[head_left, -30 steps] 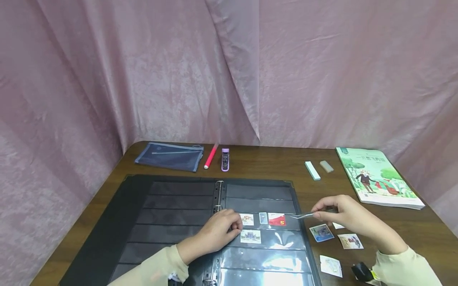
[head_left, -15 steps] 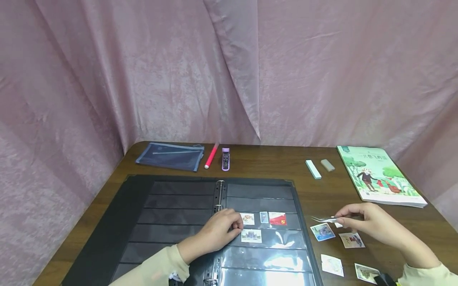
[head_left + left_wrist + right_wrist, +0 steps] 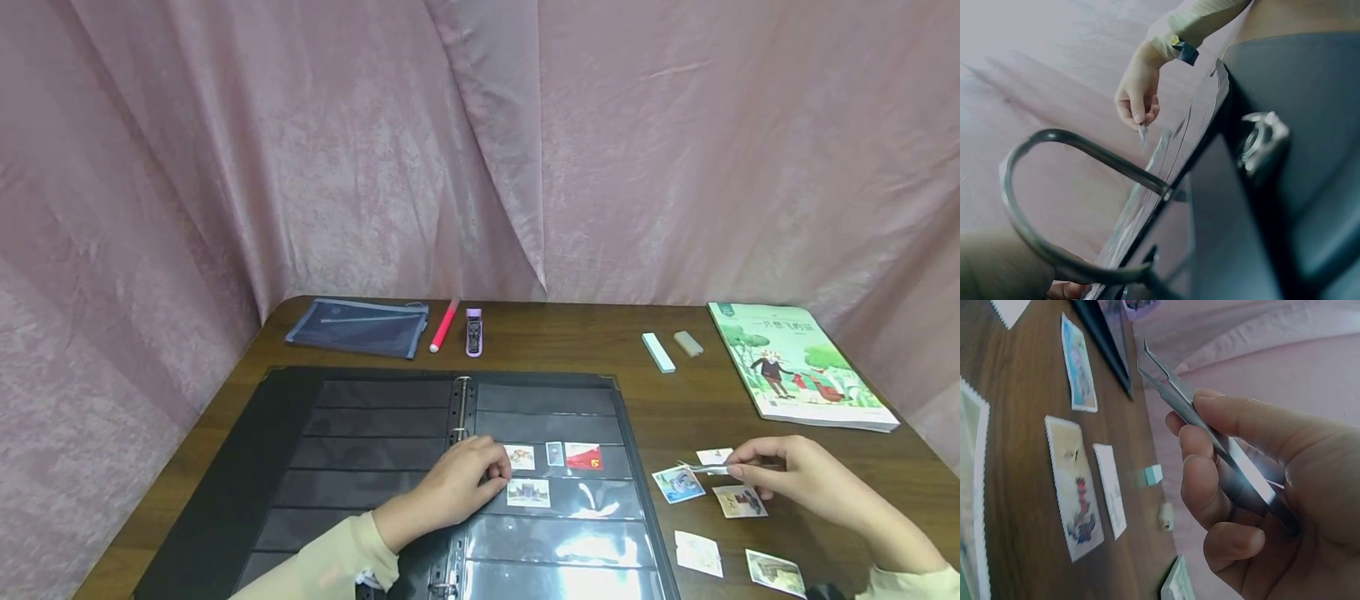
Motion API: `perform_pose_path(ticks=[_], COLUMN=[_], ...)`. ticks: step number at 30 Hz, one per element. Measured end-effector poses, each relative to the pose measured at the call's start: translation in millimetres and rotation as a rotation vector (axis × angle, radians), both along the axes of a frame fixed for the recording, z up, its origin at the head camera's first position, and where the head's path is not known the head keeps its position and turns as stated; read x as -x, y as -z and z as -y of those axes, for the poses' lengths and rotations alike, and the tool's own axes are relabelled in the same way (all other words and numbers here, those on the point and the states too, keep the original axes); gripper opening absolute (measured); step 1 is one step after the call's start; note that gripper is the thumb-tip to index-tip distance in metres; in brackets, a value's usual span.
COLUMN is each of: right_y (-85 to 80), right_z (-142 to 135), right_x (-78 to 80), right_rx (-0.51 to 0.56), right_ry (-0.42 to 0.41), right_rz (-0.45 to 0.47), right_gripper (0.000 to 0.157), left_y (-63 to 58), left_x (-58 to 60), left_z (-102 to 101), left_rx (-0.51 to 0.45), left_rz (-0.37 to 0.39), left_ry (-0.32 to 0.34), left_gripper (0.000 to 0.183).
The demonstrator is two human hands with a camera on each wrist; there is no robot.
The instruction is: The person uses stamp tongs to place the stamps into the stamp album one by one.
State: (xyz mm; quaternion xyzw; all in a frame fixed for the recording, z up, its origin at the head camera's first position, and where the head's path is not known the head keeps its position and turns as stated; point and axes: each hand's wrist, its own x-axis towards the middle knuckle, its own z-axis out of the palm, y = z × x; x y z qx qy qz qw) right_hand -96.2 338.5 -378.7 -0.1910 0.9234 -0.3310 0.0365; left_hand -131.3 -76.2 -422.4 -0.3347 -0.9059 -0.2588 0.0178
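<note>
A black ring-bound stamp album (image 3: 360, 454) lies spread on the table. My left hand (image 3: 465, 483) rests on its right page near the rings, fingers loosely curled. Beside it, a building stamp (image 3: 528, 493), a red stamp (image 3: 583, 457) and two smaller ones show in the clear pockets. My right hand (image 3: 817, 483) pinches metal tweezers (image 3: 1241, 469) between thumb and fingers. Their bent tips are apart with nothing between them in the right wrist view. In the head view they overlap a blue stamp (image 3: 678, 486) and a pale stamp (image 3: 713, 456); a figure stamp (image 3: 738, 502) lies nearer.
Two more stamps lie in front, a whitish one (image 3: 698, 553) and a landscape one (image 3: 776, 572). A green book (image 3: 802, 367), a white block (image 3: 658, 353) and a grey eraser (image 3: 688, 343) are behind. Back left are a mesh pouch (image 3: 360, 329) and a red marker (image 3: 444, 327).
My right hand has moved right, away from the album's edge, carrying the tweezers over the loose stamps. My left hand has stayed on the page.
</note>
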Motion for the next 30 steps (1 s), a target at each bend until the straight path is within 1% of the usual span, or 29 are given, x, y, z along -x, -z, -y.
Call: perform_pose_path(ticks=[5,12,15,20,24,30], right_y=[5.8,11.5,13.9,15.6,17.1,20.2], right_z=[-8.0,-15.1,-17.1,-18.5,-18.9,-20.1], right_x=[0.4,0.4,0.0,0.6,0.9,1.5], right_rx=[-0.002,-0.036,-0.048,-0.081,-0.096,-0.075], right_ry=[0.003,0.048,0.057,0.078,0.08,0.053], right_rz=[0.003,-0.015,-0.006,0.037,0.06,0.077], right_gripper=[0.008,0.009,0.009,0.01,0.01,0.009], left_y=[0.4,0.9,0.6,-0.6,-0.8,-1.0], left_x=[0.6,0.7,0.2,0.6,0.7,0.1], left_z=[0.0,-0.1,0.0,-0.6,-0.8,-0.4], left_rx=[0.003,-0.006,-0.008,-0.005,0.0,0.0], left_rz=[-0.002,-0.001,0.004,-0.011,-0.012,-0.003], left_ry=[0.002,-0.002,-0.004,-0.006,-0.005,-0.004], left_gripper=[0.01,0.01,0.01,0.01,0.01,0.009])
